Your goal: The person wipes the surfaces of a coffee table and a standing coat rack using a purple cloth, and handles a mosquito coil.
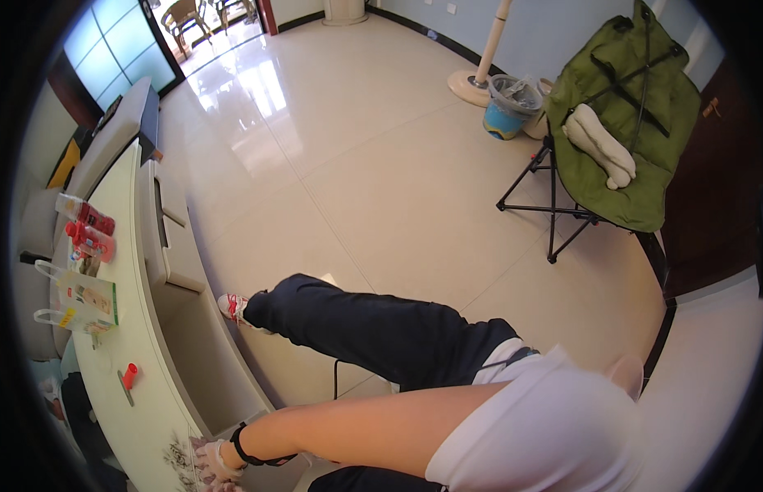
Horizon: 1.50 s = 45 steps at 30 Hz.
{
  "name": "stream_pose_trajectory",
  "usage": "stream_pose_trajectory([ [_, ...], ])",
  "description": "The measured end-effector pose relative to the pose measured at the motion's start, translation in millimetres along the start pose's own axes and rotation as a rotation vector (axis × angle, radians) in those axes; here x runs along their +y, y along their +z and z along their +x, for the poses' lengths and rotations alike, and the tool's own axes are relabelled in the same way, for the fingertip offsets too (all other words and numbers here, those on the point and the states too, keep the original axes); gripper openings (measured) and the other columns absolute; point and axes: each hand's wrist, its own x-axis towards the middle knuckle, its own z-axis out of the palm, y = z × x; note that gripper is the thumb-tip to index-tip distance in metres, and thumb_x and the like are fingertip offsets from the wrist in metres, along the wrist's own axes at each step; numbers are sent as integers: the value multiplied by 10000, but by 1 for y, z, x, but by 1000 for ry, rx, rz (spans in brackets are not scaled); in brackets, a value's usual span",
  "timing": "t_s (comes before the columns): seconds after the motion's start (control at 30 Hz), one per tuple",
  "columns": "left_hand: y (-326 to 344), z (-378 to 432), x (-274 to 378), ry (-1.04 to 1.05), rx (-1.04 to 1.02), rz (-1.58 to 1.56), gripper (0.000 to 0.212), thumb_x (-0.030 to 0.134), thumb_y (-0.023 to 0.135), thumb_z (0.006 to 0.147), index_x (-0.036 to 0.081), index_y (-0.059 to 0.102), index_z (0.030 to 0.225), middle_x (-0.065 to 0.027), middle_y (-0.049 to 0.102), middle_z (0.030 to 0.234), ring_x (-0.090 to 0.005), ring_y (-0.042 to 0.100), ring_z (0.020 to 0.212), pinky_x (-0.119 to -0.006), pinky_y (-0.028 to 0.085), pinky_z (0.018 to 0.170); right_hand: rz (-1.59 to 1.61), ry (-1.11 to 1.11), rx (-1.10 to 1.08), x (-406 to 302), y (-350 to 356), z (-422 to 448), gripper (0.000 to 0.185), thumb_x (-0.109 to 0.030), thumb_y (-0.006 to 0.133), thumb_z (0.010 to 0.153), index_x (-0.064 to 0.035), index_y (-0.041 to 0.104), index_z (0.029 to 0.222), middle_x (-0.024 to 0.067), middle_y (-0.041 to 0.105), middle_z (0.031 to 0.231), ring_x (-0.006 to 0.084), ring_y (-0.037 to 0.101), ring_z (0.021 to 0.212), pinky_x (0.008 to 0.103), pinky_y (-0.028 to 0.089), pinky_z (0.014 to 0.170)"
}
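My right hand, in a thin translucent glove with a black band at the wrist, reaches to the near edge of a long pale table. Its fingers rest at a dark branching pattern on the tabletop. The picture's lower edge and blur hide whether they grip anything. My left hand cannot be made out in view. Farther along the table lies a small red cylinder against a thin grey-green strip. Below the top, an open compartment faces my legs.
A printed carrier bag and red-lidded bottles stand on the table. Drawers sit beneath. Across the tiled floor are a green folding chair holding a white cushion, a lined bin and a stand's round base.
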Motion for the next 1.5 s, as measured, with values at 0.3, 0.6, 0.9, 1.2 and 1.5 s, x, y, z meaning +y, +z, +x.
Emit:
stream_pose_trajectory([
  [0.3, -30, 65, -18, -169, -494, 122, 164, 100, 546, 789, 56, 593, 940, -67, 620, 838, -154, 567, 678, -283, 475, 565, 655, 675, -260, -29, -57, -83, 322, -317, 510, 776, -194, 549, 1071, 91, 591, 1012, 277, 563, 970, 434, 462, 749],
  [0.6, 36, -9, -93, -338, -660, 312, 219, 68, 501, 753, 105, 579, 954, -7, 643, 852, -80, 570, 586, -204, 449, 460, 1154, 1481, -357, -72, -125, -229, 356, -390, 408, 833, -82, 576, 768, 114, 591, 612, 268, 556, 481, 423, 471, 446],
  [0.9, 68, -77, -206, -577, -784, 744, 252, 194, 539, 785, 132, 542, 1029, 6, 619, 896, -130, 561, 747, -259, 397, 602, 1352, 1730, -7, -42, -151, -284, 561, -519, 338, 869, -36, 623, 852, 114, 589, 704, 285, 558, 649, 457, 428, 526],
  [1.2, 121, -138, -287, -711, -1042, 1112, 376, 385, 499, 872, 172, 471, 1181, 43, 536, 1096, -194, 496, 1021, -377, 363, 807, 1515, 1936, 347, -50, -231, -392, 533, -619, 414, 814, -103, 548, 811, 88, 447, 473, 206, 459, 334, 329, 373, 312],
  [1.5, 122, -148, -324, -752, -1135, 936, 341, 378, 580, 834, 155, 520, 1085, 36, 574, 995, -108, 536, 858, -273, 413, 674, 1488, 1804, 402, -61, -229, -413, 350, -429, 445, 863, -91, 515, 809, 29, 405, 463, 156, 397, 313, 321, 361, 269],
])
